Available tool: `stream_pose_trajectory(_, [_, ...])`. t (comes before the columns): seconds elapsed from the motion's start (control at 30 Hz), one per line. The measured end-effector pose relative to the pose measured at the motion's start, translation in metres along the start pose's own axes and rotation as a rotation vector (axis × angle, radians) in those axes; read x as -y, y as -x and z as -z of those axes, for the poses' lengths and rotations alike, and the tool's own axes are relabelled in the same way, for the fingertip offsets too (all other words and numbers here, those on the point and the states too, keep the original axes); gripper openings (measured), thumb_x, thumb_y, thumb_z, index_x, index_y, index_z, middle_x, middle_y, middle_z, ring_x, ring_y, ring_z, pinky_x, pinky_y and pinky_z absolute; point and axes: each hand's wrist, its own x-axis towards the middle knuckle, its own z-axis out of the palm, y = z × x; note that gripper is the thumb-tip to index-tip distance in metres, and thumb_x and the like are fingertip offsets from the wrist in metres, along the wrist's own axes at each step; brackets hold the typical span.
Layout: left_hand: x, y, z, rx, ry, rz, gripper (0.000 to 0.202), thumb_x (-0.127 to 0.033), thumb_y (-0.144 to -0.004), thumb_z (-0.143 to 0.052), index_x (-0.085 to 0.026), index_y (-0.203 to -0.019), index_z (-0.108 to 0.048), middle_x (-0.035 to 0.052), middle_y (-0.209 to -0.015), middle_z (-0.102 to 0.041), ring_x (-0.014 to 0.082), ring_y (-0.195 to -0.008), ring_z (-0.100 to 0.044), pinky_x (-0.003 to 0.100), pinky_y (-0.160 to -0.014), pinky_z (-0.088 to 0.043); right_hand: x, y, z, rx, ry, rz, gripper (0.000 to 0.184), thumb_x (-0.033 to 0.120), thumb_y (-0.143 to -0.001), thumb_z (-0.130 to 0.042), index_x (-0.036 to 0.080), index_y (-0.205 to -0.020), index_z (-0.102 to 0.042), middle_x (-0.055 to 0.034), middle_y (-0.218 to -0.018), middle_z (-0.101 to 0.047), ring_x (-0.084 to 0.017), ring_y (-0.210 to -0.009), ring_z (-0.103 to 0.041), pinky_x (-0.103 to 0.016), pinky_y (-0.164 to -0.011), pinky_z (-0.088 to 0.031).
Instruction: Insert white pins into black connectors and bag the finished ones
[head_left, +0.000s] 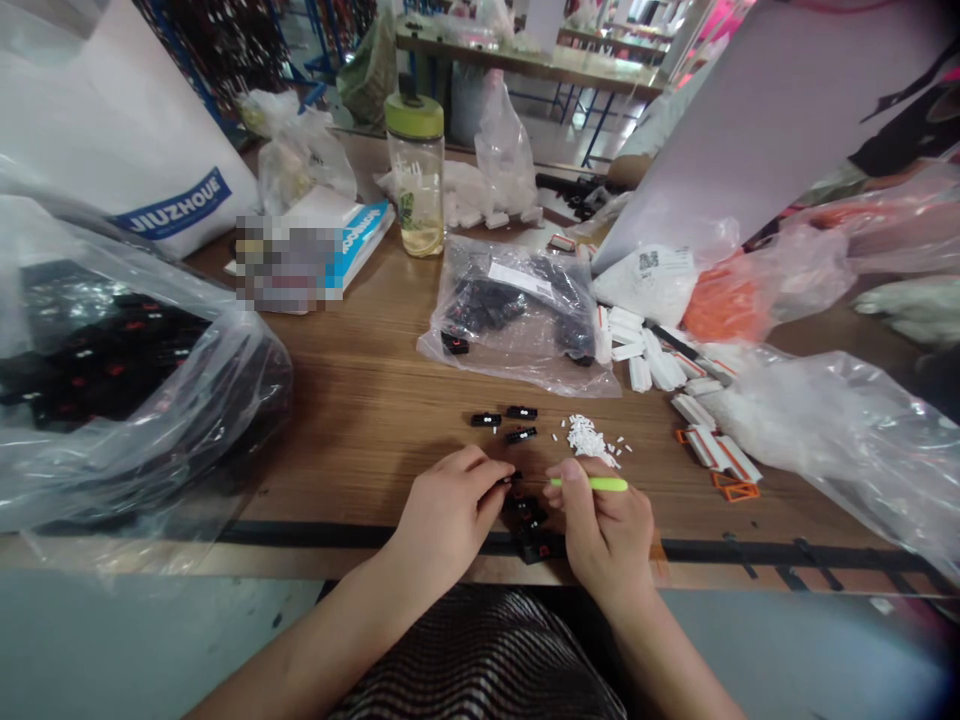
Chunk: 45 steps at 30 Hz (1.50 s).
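Observation:
My left hand (pixel 450 510) pinches a small black plastic part (pixel 514 477) near the table's front edge. Facing it, my right hand (pixel 609 525) grips a slim tool with a yellow-green handle (pixel 609 484); its fine tip is too small to make out. Below and between the hands lie several black parts (pixel 538 548), partly hidden by the right hand. Just beyond the fingers sit three black parts with white dots, one of them a black block (pixel 522 435). A pile of tiny white pieces (pixel 589 440) is spread beyond my right hand.
An open clear bag of black parts (pixel 112 350) stands at left. Behind the work are a flat plastic bag (pixel 517 310) and a green-lidded bottle (pixel 416 190). White strips (pixel 652 355), orange frames (pixel 739 488) and another plastic bag (pixel 840 430) lie at right.

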Motion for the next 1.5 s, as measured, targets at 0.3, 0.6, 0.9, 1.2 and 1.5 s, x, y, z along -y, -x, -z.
stream_pose_trajectory(0.3, [0.001, 0.001, 0.000, 0.007, 0.009, 0.016, 0.019, -0.015, -0.090, -0.064, -0.022, -0.106, -0.072, 0.0025, -0.094, -0.067, 0.0203, -0.086, -0.067, 0.037, -0.079, -0.056, 0.002, -0.002, 0.002, 0.107, 0.070, 0.083, 0.026, 0.027, -0.097, -0.050, 0.018, -0.080, -0.067, -0.0012, -0.070, -0.070, -0.013, -0.059, -0.066, -0.026, -0.059, -0.049])
stream_pose_trajectory(0.6, [0.003, 0.000, -0.001, -0.009, 0.049, -0.002, 0.020, -0.014, -0.089, -0.064, -0.022, -0.106, -0.072, 0.0025, -0.094, -0.067, 0.0204, -0.085, -0.067, 0.037, -0.078, -0.056, -0.004, 0.006, 0.000, -0.027, -0.083, -0.043, 0.030, 0.027, -0.097, -0.050, 0.018, -0.079, -0.071, -0.0009, -0.066, -0.070, -0.012, -0.054, -0.066, -0.024, -0.057, -0.052])
stream_pose_trajectory(0.9, [0.004, 0.000, 0.000, -0.020, 0.062, -0.006, 0.021, -0.013, -0.088, -0.065, -0.022, -0.105, -0.072, 0.0020, -0.093, -0.068, 0.0201, -0.084, -0.067, 0.036, -0.075, -0.056, -0.003, 0.004, -0.004, 0.004, -0.031, 0.015, 0.025, 0.024, -0.098, -0.049, 0.020, -0.082, -0.069, 0.0010, -0.066, -0.068, -0.012, -0.057, -0.066, -0.024, -0.059, -0.050])
stream_pose_trajectory(1.2, [-0.001, -0.001, 0.003, 0.012, 0.048, 0.037, 0.018, -0.012, -0.088, -0.066, -0.020, -0.102, -0.072, 0.0017, -0.094, -0.069, 0.0192, -0.086, -0.068, 0.036, -0.079, -0.057, 0.012, -0.001, 0.000, 0.148, 0.073, 0.186, 0.027, 0.023, -0.097, -0.050, 0.018, -0.075, -0.063, -0.0009, -0.066, -0.066, -0.013, -0.059, -0.061, -0.026, -0.059, -0.045])
stream_pose_trajectory(1.5, [-0.003, -0.001, 0.010, 0.091, 0.034, 0.008, 0.020, -0.016, -0.088, -0.066, -0.024, -0.106, -0.072, 0.0018, -0.095, -0.069, 0.0203, -0.089, -0.067, 0.038, -0.082, -0.056, -0.012, -0.009, 0.015, -0.165, 0.009, -0.063, 0.023, 0.028, -0.096, -0.055, 0.020, -0.082, -0.071, -0.0002, -0.071, -0.070, -0.013, -0.060, -0.066, -0.026, -0.061, -0.049])
